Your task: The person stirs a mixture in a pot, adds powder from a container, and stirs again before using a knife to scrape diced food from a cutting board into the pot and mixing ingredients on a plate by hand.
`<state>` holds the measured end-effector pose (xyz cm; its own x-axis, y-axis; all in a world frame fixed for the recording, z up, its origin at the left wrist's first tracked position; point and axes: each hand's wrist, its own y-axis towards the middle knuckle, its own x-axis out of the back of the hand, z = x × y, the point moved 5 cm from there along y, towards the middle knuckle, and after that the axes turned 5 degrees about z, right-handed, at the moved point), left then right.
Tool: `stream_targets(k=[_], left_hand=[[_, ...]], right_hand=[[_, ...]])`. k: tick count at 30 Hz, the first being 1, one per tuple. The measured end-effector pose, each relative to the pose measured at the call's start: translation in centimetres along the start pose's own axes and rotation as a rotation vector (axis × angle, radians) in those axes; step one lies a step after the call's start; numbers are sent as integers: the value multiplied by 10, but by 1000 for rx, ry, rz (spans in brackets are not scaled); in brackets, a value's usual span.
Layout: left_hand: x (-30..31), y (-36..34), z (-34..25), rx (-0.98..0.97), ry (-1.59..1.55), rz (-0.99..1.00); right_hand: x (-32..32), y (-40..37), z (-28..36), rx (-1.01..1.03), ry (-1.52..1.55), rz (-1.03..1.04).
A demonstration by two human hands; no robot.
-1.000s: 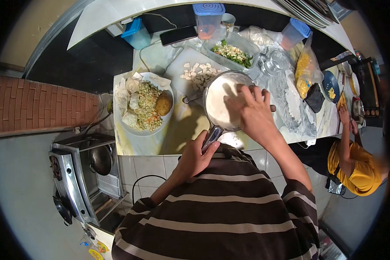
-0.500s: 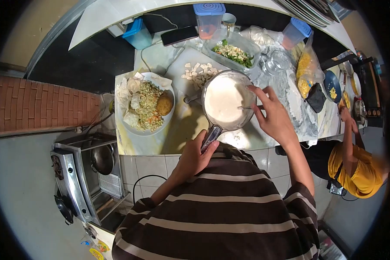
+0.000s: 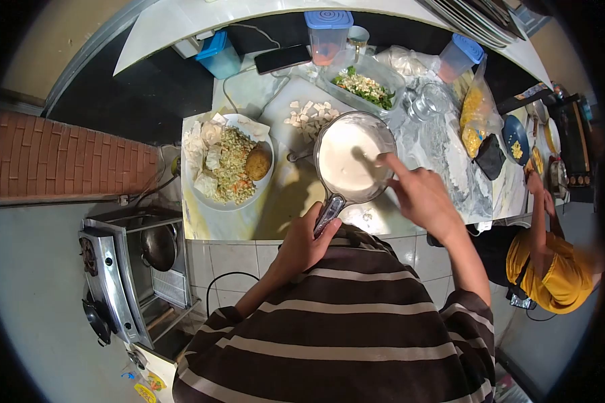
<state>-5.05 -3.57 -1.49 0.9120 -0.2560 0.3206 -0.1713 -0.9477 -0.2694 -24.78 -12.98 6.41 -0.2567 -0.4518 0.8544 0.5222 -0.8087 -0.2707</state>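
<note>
While L hand clamps jug handle, R hand o/ mix, fingers part-hidden, can't tell grip

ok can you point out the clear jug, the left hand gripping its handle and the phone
Clear jug [image 3: 361, 197], head view: its wall on the wearer's side.
Left hand [image 3: 304, 242], head view: back of the hand.
Phone [image 3: 283, 59], head view: middle of its dark face.

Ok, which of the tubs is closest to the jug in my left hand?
The clear tub holding greens, just beyond the jug: it's open, while the three blue-lidded tubs all stand farther off.
</note>
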Motion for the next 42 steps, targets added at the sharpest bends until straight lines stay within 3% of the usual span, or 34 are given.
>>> stream_targets(k=[3,7,9,11,13,14,15,16,18,19,21,23,25,27,33,35,39,41,42], left_hand=[[-1,3,0,-21,-30,15],[6,2,3,-14,-61,-4],[7,2,2,70,-185,62],[15,1,-11,136,-298,89],[17,1,-11,203,-414,122],[17,1,-9,204,-389,118],[17,2,-7,207,-355,122],[17,4,-7,175,-399,124],[19,2,-9,165,-351,127],[21,2,-11,156,-309,127],[22,-1,-17,142,-305,138],[21,-3,-19,127,-315,137],[19,-5,-17,120,-355,138],[18,-7,-16,129,-353,138],[10,-6,-7,122,-343,160],[12,-6,-11,124,-353,154],[12,-8,-16,128,-317,155],[14,-4,-21,80,-298,146],[15,-5,-22,133,-328,163]], right_hand=[[-11,10,-3,-52,-33,-112],[-7,1,-8,-161,56,-107],[4,-12,-3,-208,15,-156],[43,-39,3,-115,238,-579],[69,-89,8,144,284,-921],[66,-136,-21,412,671,-1151],[74,-168,14,811,452,-1399],[99,-168,49,815,450,-1398],[131,-197,112,1752,337,-1721],[129,-202,116,1747,328,-1739],[132,-203,130,1776,390,-1480],[131,-201,131,1831,390,-1525],[129,-205,138,1621,211,-1479],[129,-209,136,1678,191,-1518],[124,-220,136,1570,-1,-1784],[131,-201,139,1931,434,-1300],[121,-212,131,1832,211,-1367],[131,-181,122,1470,996,-998],[130,-168,111,1191,1169,-563]])
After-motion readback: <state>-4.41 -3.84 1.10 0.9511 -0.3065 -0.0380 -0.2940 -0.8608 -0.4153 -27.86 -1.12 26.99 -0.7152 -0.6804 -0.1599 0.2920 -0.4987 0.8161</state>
